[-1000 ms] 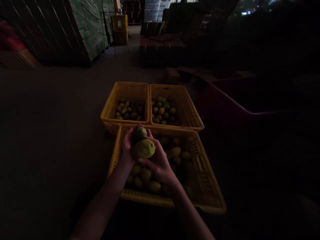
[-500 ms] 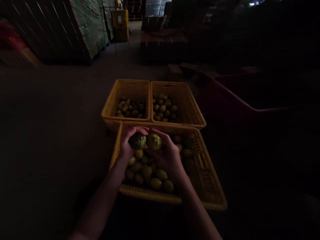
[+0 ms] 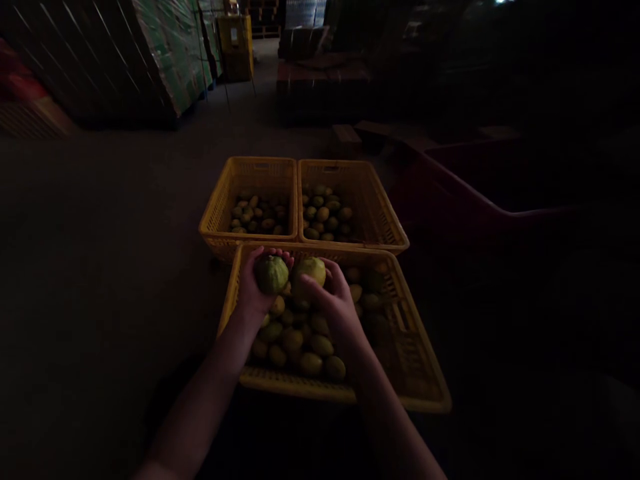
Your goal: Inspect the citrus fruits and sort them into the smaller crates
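Note:
In my left hand (image 3: 253, 283) rests a round, ribbed green fruit (image 3: 271, 275), the fingers curled behind it and the thumb along its left side. My right hand (image 3: 337, 290) grips a paler yellow-green fruit (image 3: 311, 269), with the thumb across its near face. The two fruits are held side by side, a small gap between them, above the far part of a yellow plastic crate (image 3: 423, 370). Below my hands, several oval yellow-green fruits (image 3: 311, 364) lie in that crate, partly hidden by my wrists. The dim light leaves the kind of fruit unclear.
Two more yellow crates, a left one (image 3: 215, 200) and a right one (image 3: 387, 207), stand behind, both with similar fruits. A dark pinkish bin (image 3: 450, 190) is at the right. Wrapped green stacks (image 3: 173, 60) and a yellow box (image 3: 236, 50) stand farther back.
Both fruits have been turned in my hands: the green one shows its ribbed side, and my right thumb now lies over the yellow-green one. The fruits have moved slightly apart.

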`<move>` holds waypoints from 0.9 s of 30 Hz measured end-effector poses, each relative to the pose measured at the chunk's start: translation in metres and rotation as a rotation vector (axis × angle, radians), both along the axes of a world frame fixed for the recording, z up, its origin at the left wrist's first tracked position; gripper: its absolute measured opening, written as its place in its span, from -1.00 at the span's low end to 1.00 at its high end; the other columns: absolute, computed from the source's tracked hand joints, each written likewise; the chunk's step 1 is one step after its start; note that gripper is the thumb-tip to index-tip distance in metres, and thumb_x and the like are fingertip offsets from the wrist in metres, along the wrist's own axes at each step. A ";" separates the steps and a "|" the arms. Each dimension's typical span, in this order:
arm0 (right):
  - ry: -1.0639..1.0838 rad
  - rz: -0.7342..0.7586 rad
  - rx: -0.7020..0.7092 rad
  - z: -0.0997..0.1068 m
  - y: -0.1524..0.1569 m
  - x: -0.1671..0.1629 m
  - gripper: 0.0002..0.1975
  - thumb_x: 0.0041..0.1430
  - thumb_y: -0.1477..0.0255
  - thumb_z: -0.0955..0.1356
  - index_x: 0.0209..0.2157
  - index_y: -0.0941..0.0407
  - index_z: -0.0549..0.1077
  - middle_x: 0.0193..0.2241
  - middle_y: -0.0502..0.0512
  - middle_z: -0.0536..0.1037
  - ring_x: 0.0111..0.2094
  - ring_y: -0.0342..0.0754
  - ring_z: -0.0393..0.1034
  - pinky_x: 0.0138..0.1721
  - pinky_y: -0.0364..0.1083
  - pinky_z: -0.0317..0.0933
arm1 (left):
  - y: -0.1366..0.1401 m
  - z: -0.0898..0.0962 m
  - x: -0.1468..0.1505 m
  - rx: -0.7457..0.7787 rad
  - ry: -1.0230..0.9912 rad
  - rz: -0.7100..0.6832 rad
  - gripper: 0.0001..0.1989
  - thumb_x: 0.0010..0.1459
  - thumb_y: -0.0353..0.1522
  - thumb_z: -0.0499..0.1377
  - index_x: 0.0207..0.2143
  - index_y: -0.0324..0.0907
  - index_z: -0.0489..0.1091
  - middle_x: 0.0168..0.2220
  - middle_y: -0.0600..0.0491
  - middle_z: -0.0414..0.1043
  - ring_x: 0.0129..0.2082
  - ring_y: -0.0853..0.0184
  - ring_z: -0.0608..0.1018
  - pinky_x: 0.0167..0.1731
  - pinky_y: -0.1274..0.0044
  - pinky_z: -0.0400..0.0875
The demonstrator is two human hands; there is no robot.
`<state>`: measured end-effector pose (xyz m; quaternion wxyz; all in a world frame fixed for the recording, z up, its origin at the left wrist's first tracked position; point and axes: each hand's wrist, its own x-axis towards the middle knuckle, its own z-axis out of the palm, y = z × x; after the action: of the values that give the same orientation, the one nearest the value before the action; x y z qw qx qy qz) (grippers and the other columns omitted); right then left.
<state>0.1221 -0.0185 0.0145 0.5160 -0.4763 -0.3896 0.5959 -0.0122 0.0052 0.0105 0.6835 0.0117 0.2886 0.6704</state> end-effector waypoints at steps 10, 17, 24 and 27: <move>0.667 -0.206 -0.674 -0.009 0.020 0.010 -0.92 0.10 0.47 0.36 -0.47 0.10 0.41 -0.65 -0.06 0.50 -0.62 -0.14 0.40 -0.50 -0.14 0.42 | 0.003 -0.010 0.001 -0.269 -0.205 -0.007 -0.71 0.20 -0.27 0.00 -0.37 -0.27 0.41 -0.36 -0.12 0.51 -0.27 0.19 0.58 -0.22 0.32 0.52; 0.684 -0.151 -0.537 -0.008 0.016 0.012 -0.97 0.01 0.49 0.36 -0.42 0.12 0.44 -0.54 0.00 0.58 -0.52 -0.08 0.48 -0.47 -0.11 0.42 | 0.000 -0.006 0.004 -0.160 -0.238 -0.105 -0.62 0.21 -0.19 0.00 -0.20 -0.30 0.43 -0.22 -0.16 0.52 -0.23 0.18 0.57 -0.34 0.42 0.50; 0.612 -0.233 -0.465 -0.005 0.015 0.015 -0.86 0.02 0.35 0.43 -0.36 0.06 0.45 -0.57 -0.09 0.55 -0.61 -0.14 0.41 -0.62 -0.19 0.31 | -0.008 0.013 -0.002 0.064 -0.179 -0.190 -0.63 0.23 -0.18 -0.03 -0.35 -0.25 0.44 -0.30 -0.07 0.47 -0.43 0.34 0.48 -0.49 0.54 0.39; 0.591 -0.295 -0.450 -0.002 0.016 0.016 -0.84 0.02 0.30 0.43 -0.37 0.07 0.46 -0.60 -0.10 0.53 -0.61 -0.15 0.42 -0.62 -0.20 0.32 | -0.008 0.013 -0.002 0.011 -0.166 -0.211 -0.62 0.25 -0.20 -0.05 -0.44 -0.23 0.40 -0.47 0.01 0.37 -0.51 0.38 0.43 -0.53 0.56 0.38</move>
<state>0.1378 -0.0023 0.0122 0.5686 -0.4363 -0.0115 0.6973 -0.0139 -0.0025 0.0233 0.7716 -0.0097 0.2244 0.5951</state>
